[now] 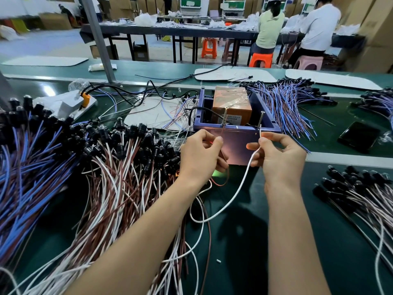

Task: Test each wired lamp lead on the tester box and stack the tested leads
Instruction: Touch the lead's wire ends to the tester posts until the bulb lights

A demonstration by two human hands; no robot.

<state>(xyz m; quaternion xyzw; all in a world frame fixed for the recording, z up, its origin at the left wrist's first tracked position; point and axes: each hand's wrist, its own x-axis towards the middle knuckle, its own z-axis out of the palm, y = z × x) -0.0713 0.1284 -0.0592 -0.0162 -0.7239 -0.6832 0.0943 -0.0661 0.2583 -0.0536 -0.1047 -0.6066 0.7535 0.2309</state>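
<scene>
We are mid-test: our left hand [202,155] pinches the brown wire [223,158], our right hand [276,154] the white wire [240,184], at the tester box [238,143]; next, stacking it.

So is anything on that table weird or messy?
Mostly it is busy, not broken. One odd bit: a tiny white scrap lies alone on the green table mat, near the loose white and brown wires. Also a black phone sits among the work, right of the purple tester box.
</scene>
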